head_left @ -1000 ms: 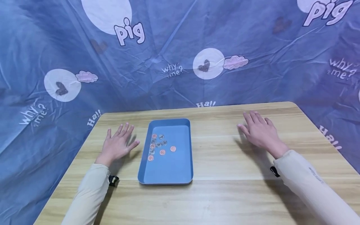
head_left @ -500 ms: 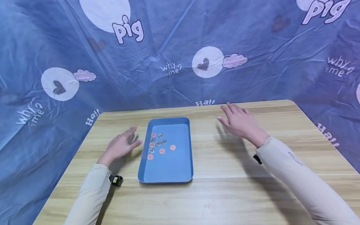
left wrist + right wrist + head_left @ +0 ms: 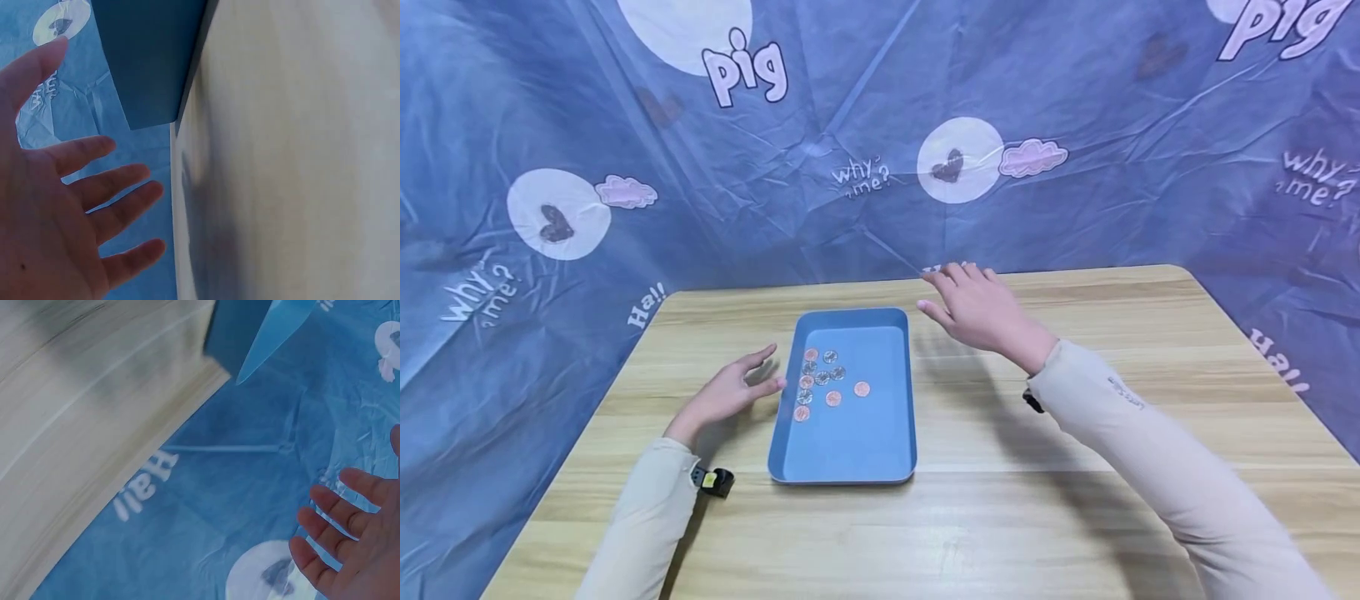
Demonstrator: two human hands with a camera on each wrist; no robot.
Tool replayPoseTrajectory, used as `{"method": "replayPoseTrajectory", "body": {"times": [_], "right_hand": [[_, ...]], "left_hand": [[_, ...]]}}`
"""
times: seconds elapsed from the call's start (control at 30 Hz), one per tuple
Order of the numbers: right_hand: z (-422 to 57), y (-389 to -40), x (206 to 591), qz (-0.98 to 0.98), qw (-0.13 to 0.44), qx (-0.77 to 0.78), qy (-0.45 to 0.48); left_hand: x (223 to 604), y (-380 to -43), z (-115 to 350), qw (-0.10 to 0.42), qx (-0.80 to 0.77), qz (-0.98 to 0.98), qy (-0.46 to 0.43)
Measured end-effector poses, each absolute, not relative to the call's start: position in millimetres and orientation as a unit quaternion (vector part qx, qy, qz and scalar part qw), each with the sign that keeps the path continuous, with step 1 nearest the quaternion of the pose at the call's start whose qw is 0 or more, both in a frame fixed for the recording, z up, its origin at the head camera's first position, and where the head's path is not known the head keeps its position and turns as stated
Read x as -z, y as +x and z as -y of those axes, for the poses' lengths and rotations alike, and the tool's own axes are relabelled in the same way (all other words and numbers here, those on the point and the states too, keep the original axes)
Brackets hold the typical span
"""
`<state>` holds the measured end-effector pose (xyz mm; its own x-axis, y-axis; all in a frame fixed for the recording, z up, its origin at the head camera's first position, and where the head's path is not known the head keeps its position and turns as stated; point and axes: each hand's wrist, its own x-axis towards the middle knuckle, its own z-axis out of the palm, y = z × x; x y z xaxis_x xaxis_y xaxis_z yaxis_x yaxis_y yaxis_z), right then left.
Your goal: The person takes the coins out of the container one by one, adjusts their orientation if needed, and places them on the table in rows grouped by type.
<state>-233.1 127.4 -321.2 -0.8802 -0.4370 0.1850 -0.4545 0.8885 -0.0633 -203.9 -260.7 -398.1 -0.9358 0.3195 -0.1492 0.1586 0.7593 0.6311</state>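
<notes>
A blue rectangular tray [image 3: 865, 442] lies on the table, left of centre in the head view. Several copper-coloured coins [image 3: 833, 398] and silver coins [image 3: 831, 357] are in it, mostly along its left side. Close to the tray's left wall is my left hand [image 3: 726, 396], fingers extended and thumb apart, holding nothing. My right hand [image 3: 981, 312] hovers beyond the tray's upper right corner, its fingers loosely extended and nothing in them. Both wrist views show a tray wall [image 3: 150, 56] near the spread fingers, with a gap between.
The wooden table [image 3: 1000, 517] extends on all sides of the tray. Behind it hangs a blue printed cloth [image 3: 850, 233], which also covers the left and right sides. A small black device [image 3: 718, 482] is strapped at my left wrist.
My right hand has swept left across the table towards the tray. My left hand has turned and shifted slightly right, nearer the tray's wall. Tray and coins stay put.
</notes>
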Motion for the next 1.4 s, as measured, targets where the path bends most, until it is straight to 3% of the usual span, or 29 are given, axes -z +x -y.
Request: {"method": "replayPoseTrajectory", "body": {"times": [0.23, 0.7, 1.4], "right_hand": [[-104.4, -237.1, 328.7, 0.959, 0.085, -0.074, 0.262], [-63.3, -241.3, 353.2, 0.942, 0.010, -0.142, 0.302], [-38.8, -231.9, 394.5, 0.914, -0.061, -0.212, 0.342]], "left_hand": [[400.2, -203.9, 257.3, 0.144, -0.335, -0.921, 0.140], [400.3, -207.9, 255.6, 0.197, -0.409, -0.879, 0.148], [403.9, -209.4, 264.1, 0.206, -0.431, -0.864, 0.159]]}}
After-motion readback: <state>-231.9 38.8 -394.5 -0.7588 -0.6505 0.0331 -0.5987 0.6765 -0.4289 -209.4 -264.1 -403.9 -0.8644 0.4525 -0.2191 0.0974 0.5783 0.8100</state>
